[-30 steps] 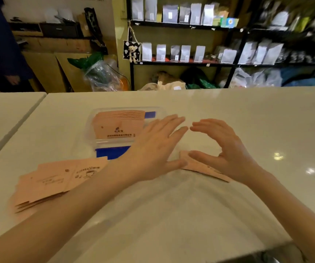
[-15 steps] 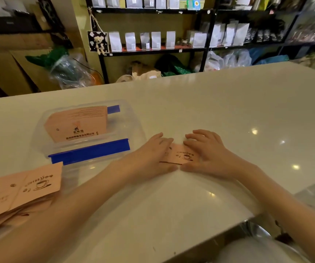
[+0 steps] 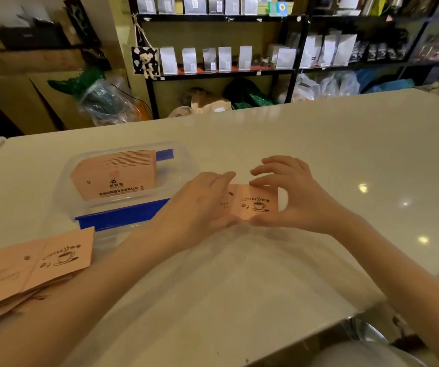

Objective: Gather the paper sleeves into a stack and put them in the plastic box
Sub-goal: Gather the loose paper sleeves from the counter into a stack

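Observation:
A small bundle of pink paper sleeves [image 3: 252,202] with a coffee-cup print stands on edge on the white counter, tilted up toward me. My left hand [image 3: 200,202] grips its left end and my right hand [image 3: 290,197] pinches its right end between thumb and fingers. To the left sits the clear plastic box [image 3: 181,165] with blue clips, holding a neat stack of sleeves [image 3: 115,176]. A loose fanned pile of sleeves [image 3: 28,268] lies at the counter's near left, partly under my left forearm.
The white counter [image 3: 319,144] stretches far and right, its near edge at lower right. A metal bowl [image 3: 366,337] shows below that edge. Black shelves with white pouches [image 3: 223,59] and bags stand behind the counter.
The sleeves lay flat under both hands half a second ago; now both hands have raised them on edge, printed face toward me. The camera has shifted slightly.

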Available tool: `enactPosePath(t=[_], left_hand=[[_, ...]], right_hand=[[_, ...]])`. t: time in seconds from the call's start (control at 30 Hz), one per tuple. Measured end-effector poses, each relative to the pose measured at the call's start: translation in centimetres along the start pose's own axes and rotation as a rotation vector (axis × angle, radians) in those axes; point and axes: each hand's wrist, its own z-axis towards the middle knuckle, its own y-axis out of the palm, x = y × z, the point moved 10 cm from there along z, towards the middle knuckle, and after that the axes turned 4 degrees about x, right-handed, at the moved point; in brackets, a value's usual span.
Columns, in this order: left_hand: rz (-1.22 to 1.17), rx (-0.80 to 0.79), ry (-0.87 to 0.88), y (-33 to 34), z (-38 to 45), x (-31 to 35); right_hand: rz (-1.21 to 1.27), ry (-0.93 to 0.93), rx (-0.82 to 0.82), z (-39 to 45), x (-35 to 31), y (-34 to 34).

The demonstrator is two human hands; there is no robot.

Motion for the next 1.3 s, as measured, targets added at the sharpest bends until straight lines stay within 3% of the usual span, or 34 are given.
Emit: enactPosePath(t=[0.13,0.4,0.63,0.93,1.3], left_hand=[[-0.001,0.069,-0.010,-2.8,-1.1,-1.2],[-0.312,0.093,-0.134,-5.2,-4.5,-3.9],[-0.269,0.261,-0.116,-8.6,-7.8,-6.1],[-0.147,0.381,-0.212,-14.2,-14.5,-11.1],[-0.098,0.287,-0.454,-14.2,-21.2,-17.5]], right_hand=[[0.009,-0.069,0.014,2.0,-2.8,-1.2],[-0.132,-0.241,-0.116,4.3,-8.7,-3.0],[-0.132,-0.351,-0.118,5.8,-14.3,-4.0],[0.085,-0.407,-0.117,7.4,-18.7,1.1],[0.183,-0.392,-0.234,8.0,-23.6,9.8]])
